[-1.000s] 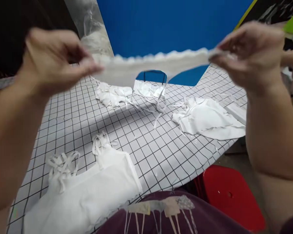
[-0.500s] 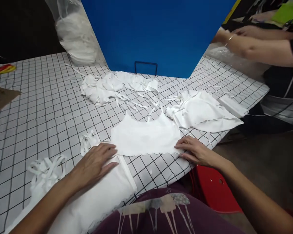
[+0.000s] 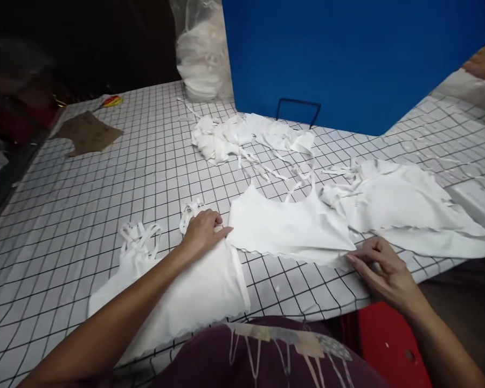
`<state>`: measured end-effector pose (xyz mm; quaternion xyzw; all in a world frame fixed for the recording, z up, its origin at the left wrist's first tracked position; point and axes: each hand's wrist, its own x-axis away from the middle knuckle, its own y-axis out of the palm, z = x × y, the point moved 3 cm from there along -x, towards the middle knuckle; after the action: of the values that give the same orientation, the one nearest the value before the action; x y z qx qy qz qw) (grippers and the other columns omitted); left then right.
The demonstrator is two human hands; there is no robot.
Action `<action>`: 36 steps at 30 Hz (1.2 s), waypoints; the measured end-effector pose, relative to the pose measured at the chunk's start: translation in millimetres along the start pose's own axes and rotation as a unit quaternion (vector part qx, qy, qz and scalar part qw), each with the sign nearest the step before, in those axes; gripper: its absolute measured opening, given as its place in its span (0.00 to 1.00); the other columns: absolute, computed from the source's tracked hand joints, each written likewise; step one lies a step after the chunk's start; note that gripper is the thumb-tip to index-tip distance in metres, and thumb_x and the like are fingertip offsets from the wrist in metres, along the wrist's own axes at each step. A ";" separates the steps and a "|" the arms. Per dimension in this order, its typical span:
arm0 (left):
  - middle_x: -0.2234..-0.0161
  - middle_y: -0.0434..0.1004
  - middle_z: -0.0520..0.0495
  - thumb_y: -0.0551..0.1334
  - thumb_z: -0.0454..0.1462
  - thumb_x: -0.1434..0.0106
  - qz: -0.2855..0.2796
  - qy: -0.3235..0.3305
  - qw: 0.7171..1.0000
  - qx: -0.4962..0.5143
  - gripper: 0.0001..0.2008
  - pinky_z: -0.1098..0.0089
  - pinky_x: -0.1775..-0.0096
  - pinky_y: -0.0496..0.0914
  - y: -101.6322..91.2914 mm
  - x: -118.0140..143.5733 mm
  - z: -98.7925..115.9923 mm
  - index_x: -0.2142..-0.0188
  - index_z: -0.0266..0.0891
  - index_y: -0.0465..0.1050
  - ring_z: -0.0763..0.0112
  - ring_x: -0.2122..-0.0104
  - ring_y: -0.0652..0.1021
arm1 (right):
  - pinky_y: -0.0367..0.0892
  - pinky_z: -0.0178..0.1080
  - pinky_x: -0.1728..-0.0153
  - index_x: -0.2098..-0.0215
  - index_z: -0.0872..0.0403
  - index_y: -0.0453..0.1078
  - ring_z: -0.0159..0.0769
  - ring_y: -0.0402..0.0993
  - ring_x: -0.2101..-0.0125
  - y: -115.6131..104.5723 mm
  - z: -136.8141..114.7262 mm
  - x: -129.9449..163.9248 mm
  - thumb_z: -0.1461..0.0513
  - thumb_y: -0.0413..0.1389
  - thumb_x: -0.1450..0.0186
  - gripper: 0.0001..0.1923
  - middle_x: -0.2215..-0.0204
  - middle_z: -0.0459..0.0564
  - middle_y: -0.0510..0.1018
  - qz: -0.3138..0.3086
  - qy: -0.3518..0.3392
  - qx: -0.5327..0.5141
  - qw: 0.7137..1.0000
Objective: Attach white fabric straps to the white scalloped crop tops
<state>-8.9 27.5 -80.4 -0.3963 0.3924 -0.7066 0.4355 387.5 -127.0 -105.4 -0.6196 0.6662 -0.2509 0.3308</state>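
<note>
A white camisole top (image 3: pixel 283 223) with thin straps and a wavy hem lies flat in front of me. My right hand (image 3: pixel 383 269) pinches its lower right corner, and folds run from there along the hem. At the top's left edge my left hand (image 3: pixel 204 231) rests with thumb and fingers apart, the thumb tip touching the cloth. Under my left wrist and forearm lies a pile of white garments (image 3: pixel 210 285), its loops of strap (image 3: pixel 141 237) bunched at the far side.
Crumpled white tops (image 3: pixel 250 134) lie farther back, and more white garments (image 3: pixel 404 196) are at the right. A blue board (image 3: pixel 347 59) stands behind a black wire stand (image 3: pixel 299 101). Brown cardboard (image 3: pixel 89 132), red-yellow scissors (image 3: pixel 112 101) and a plastic bag (image 3: pixel 202 59) occupy the left and back.
My view has turned left. My right hand has gone from lying flat by the hem to pinching the top's corner, and the hem is now creased there.
</note>
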 end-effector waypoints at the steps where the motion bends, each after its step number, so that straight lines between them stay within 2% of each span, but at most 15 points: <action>1: 0.63 0.75 0.43 0.59 0.49 0.36 0.012 0.005 1.000 -0.003 0.15 0.60 0.59 0.67 3.0 0.1 1.6 0.67 0.40 0.68 0.57 0.60 0.74 | 0.68 0.41 0.66 0.63 0.50 0.76 0.40 0.67 0.64 0.5 -3.6 3.8 0.54 0.57 0.33 0.09 0.66 0.51 0.65 -0.009 0.003 -0.025 1.000; 5: 0.60 0.73 0.40 0.56 0.52 0.34 0.113 0.021 0.992 -0.060 0.18 0.55 0.55 0.66 6.5 -3.4 10.3 0.62 0.39 0.67 0.53 0.57 0.73 | 0.70 0.44 0.59 0.62 0.50 0.76 0.41 0.68 0.59 4.6 -22.1 7.7 0.57 0.57 0.32 0.07 0.61 0.53 0.66 -0.017 -0.019 -0.068 0.997; 6: 0.60 0.73 0.40 0.56 0.52 0.35 0.120 0.027 0.990 -0.075 0.18 0.54 0.55 0.66 7.7 -5.7 13.5 0.62 0.39 0.67 0.52 0.57 0.73 | 0.70 0.44 0.59 0.62 0.50 0.76 0.41 0.68 0.59 5.4 -24.9 6.8 0.58 0.58 0.32 0.06 0.62 0.53 0.66 -0.006 -0.026 -0.058 0.998; 7: 0.61 0.73 0.40 0.56 0.52 0.35 0.111 0.035 0.990 -0.083 0.18 0.55 0.56 0.65 9.7 -8.4 16.8 0.64 0.39 0.67 0.51 0.57 0.72 | 0.71 0.44 0.60 0.61 0.50 0.75 0.40 0.68 0.60 6.0 -26.4 6.0 0.59 0.58 0.32 0.05 0.62 0.52 0.66 0.008 -0.029 -0.044 0.999; 10: 0.67 0.74 0.43 0.54 0.48 0.35 0.028 0.044 0.997 -0.063 0.15 0.60 0.61 0.65 13.8 -16.4 22.0 0.72 0.41 0.64 0.55 0.61 0.73 | 0.71 0.43 0.62 0.58 0.51 0.75 0.39 0.67 0.61 6.3 -24.3 7.1 0.60 0.57 0.32 0.06 0.62 0.52 0.64 0.053 -0.024 -0.004 0.998; 13: 0.71 0.74 0.46 0.54 0.44 0.36 -0.019 -0.006 1.000 -0.011 0.13 0.65 0.67 0.63 6.4 -21.3 13.0 0.75 0.41 0.63 0.61 0.67 0.73 | 0.71 0.43 0.63 0.55 0.51 0.74 0.39 0.67 0.61 8.5 -19.0 14.0 0.61 0.58 0.33 0.08 0.61 0.52 0.64 0.046 -0.044 0.036 0.997; 16: 0.72 0.74 0.48 0.55 0.46 0.38 -0.020 -0.079 0.997 0.009 0.13 0.67 0.70 0.62 -5.7 -22.3 -1.2 0.74 0.41 0.65 0.63 0.70 0.72 | 0.70 0.43 0.63 0.58 0.51 0.74 0.39 0.67 0.62 11.3 -15.4 22.5 0.61 0.58 0.33 0.06 0.61 0.52 0.65 0.011 -0.052 0.053 0.997; 18: 0.72 0.74 0.48 0.55 0.48 0.37 -0.011 -0.095 0.995 0.008 0.15 0.67 0.70 0.62 -8.4 -21.2 -3.3 0.74 0.41 0.66 0.63 0.70 0.73 | 0.70 0.42 0.63 0.60 0.51 0.74 0.39 0.67 0.62 11.2 -14.3 25.7 0.61 0.58 0.33 0.04 0.62 0.52 0.64 0.026 -0.037 0.053 0.998; 20: 0.70 0.75 0.47 0.55 0.51 0.37 -0.005 -0.068 0.998 0.003 0.18 0.66 0.69 0.62 -3.9 -20.0 3.8 0.74 0.41 0.66 0.62 0.68 0.73 | 0.70 0.43 0.63 0.60 0.52 0.73 0.40 0.67 0.62 11.8 -13.9 25.3 0.59 0.59 0.33 0.06 0.62 0.52 0.64 0.057 -0.020 0.068 0.996; 22: 0.68 0.76 0.45 0.56 0.52 0.38 0.003 -0.014 1.000 -0.012 0.18 0.65 0.67 0.63 4.7 -19.5 16.3 0.73 0.41 0.67 0.60 0.66 0.74 | 0.70 0.45 0.62 0.59 0.53 0.73 0.41 0.67 0.62 15.2 -13.3 21.5 0.57 0.60 0.34 0.09 0.62 0.52 0.64 0.076 -0.011 0.101 0.992; 25: 0.68 0.75 0.44 0.56 0.47 0.38 0.017 0.032 0.998 -0.048 0.15 0.64 0.66 0.63 13.4 -21.7 29.6 0.75 0.41 0.64 0.58 0.64 0.74 | 0.69 0.46 0.62 0.61 0.53 0.72 0.42 0.67 0.63 20.4 -12.6 13.6 0.57 0.57 0.32 0.07 0.64 0.52 0.66 0.072 -0.006 0.136 0.988; 27: 0.70 0.75 0.45 0.54 0.44 0.37 -0.002 0.015 0.999 -0.041 0.13 0.65 0.67 0.62 12.6 -24.4 28.6 0.76 0.41 0.63 0.60 0.67 0.74 | 0.68 0.46 0.62 0.63 0.53 0.71 0.41 0.67 0.63 19.4 -13.7 10.7 0.59 0.55 0.30 0.06 0.66 0.52 0.67 0.049 -0.012 0.135 0.990; 30: 0.72 0.74 0.48 0.55 0.44 0.38 -0.042 -0.052 0.998 0.019 0.13 0.67 0.70 0.62 2.6 -26.2 16.0 0.75 0.41 0.64 0.63 0.70 0.73 | 0.68 0.45 0.62 0.63 0.52 0.70 0.42 0.67 0.63 9.9 -15.3 11.5 0.59 0.53 0.30 0.06 0.65 0.52 0.68 0.017 -0.033 0.090 0.995; 33: 0.73 0.74 0.49 0.55 0.46 0.38 -0.049 -0.096 0.993 0.047 0.14 0.67 0.70 0.62 -6.8 -23.9 3.3 0.76 0.41 0.64 0.65 0.71 0.72 | 0.68 0.44 0.61 0.62 0.52 0.70 0.42 0.68 0.62 1.4 -12.0 13.4 0.58 0.53 0.30 0.07 0.65 0.52 0.67 0.031 -0.039 0.054 0.997; 36: 0.71 0.75 0.48 0.55 0.51 0.37 -0.050 -0.092 0.994 0.042 0.18 0.67 0.70 0.62 -6.4 -20.0 -2.5 0.74 0.41 0.66 0.64 0.70 0.73 | 0.67 0.49 0.57 0.59 0.51 0.72 0.45 0.68 0.58 6.2 -10.2 13.7 0.56 0.55 0.31 0.08 0.60 0.54 0.69 0.040 -0.048 0.087 0.994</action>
<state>-7.0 48.6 -80.0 -0.4606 0.3003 -0.7037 0.4499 375.6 -140.7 -105.1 -0.5728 0.6491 -0.2646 0.4249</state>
